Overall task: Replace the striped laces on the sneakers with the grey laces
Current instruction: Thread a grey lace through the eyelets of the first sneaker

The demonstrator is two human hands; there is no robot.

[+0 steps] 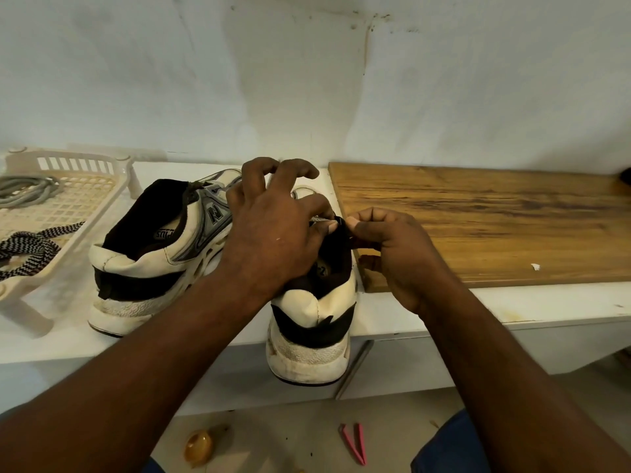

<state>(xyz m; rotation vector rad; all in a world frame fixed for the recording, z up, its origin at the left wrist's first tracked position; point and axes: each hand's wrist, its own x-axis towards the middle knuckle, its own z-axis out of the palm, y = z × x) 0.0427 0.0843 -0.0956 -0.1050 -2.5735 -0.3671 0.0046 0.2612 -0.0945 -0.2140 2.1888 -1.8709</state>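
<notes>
Over the near sneaker (pixel 312 310), the left hand (pixel 273 230) pinches a grey lace (pixel 319 220), while the right hand (pixel 392 247) just beside it pinches the shoe's black fabric. The striped lace (pixel 30 247) lies well left in the basket (pixel 75 163).

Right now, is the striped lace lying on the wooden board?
No, the striped lace lies on the white basket at far left, away from the wooden board.
</notes>
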